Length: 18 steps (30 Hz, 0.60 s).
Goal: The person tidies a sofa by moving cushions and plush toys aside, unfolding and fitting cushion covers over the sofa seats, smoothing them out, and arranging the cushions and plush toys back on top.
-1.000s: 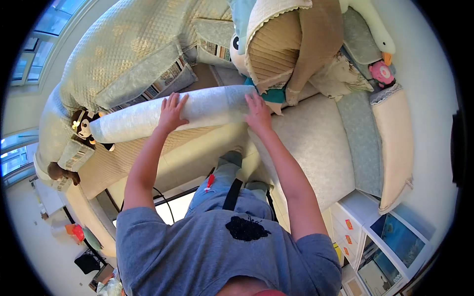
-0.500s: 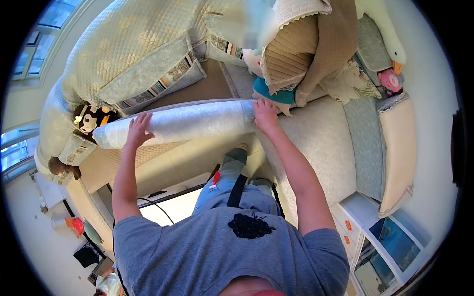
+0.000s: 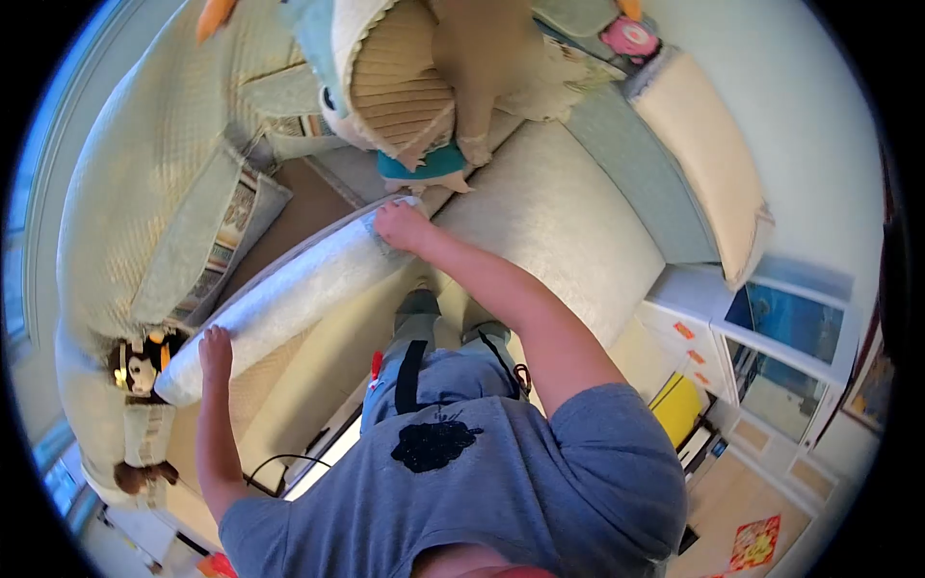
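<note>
A long pale blue-grey sofa seat cover (image 3: 289, 288), rolled or folded over at the front, runs diagonally along the sofa seat. My left hand (image 3: 216, 353) closes on its upper side near the left end. At the right end, the fingers of my right hand (image 3: 401, 227) are curled over the cover's edge. Just beyond that hand sits a big stuffed toy (image 3: 421, 164) with a teal band and a ribbed brown part. A dark plush toy with a pale face (image 3: 142, 371) lies by the cover's left end.
A grey cushion with a patterned stripe (image 3: 198, 231) leans on the quilted backrest (image 3: 120, 207). On the right are the bare sofa seat (image 3: 559, 207), a beige cushion (image 3: 699, 154) and a small pink toy (image 3: 631, 39). A white cabinet (image 3: 689, 332) stands near my right side.
My view has turned to the right. The cover now slants more steeply, its left end nearer me. My left hand's spread fingers have closed, and my right hand has curled over the right end.
</note>
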Each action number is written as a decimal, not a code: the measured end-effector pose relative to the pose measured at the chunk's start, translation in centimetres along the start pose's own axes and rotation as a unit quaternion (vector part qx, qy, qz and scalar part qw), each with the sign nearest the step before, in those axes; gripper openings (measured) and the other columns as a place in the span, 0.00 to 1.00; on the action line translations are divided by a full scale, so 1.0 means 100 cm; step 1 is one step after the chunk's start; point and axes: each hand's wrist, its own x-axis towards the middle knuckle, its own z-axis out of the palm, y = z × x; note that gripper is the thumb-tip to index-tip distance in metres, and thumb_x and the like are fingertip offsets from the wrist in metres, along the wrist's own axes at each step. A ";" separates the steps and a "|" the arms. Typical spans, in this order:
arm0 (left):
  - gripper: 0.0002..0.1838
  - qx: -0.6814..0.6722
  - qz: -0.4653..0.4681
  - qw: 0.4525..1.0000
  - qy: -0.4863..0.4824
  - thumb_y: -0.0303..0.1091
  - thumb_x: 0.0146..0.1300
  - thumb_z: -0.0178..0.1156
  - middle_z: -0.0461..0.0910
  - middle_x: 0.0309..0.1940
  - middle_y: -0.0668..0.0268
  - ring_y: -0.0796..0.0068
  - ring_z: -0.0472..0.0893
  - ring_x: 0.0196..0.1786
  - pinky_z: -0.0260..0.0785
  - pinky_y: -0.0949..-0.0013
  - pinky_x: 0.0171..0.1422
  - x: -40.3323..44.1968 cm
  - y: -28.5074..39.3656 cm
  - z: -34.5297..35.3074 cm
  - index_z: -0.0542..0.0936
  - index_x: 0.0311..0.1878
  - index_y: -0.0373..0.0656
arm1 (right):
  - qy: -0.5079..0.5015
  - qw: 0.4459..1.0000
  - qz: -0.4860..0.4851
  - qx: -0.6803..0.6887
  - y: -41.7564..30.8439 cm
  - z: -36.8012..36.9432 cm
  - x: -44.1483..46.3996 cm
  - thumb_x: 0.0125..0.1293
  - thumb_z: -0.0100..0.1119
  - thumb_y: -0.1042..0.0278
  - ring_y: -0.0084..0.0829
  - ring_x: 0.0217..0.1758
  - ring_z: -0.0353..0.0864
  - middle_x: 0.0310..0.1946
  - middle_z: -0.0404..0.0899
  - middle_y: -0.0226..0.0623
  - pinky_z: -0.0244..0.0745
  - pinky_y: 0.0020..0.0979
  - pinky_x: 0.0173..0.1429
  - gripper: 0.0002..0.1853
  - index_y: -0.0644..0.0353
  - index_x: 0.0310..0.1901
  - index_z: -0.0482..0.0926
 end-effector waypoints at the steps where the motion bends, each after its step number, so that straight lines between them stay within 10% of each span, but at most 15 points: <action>1: 0.04 -0.006 0.012 1.000 0.009 0.28 0.50 0.47 0.70 0.28 0.64 0.67 0.72 0.36 0.68 0.70 0.33 -0.002 -0.002 -0.001 0.72 0.28 0.42 | -0.008 1.000 0.000 -0.002 -0.001 0.000 -0.001 0.48 0.46 0.69 0.36 0.37 0.72 0.28 0.72 0.37 0.70 0.35 0.37 0.07 0.59 0.27 0.74; 18: 0.04 -0.017 -0.011 1.000 0.019 0.29 0.49 0.49 0.71 0.28 0.61 0.64 0.74 0.33 0.70 0.66 0.33 -0.029 0.011 -0.007 0.71 0.25 0.40 | 0.065 0.996 0.050 0.042 -0.029 -0.012 -0.064 0.46 0.48 0.68 0.31 0.37 0.72 0.27 0.73 0.33 0.71 0.31 0.33 0.06 0.58 0.24 0.74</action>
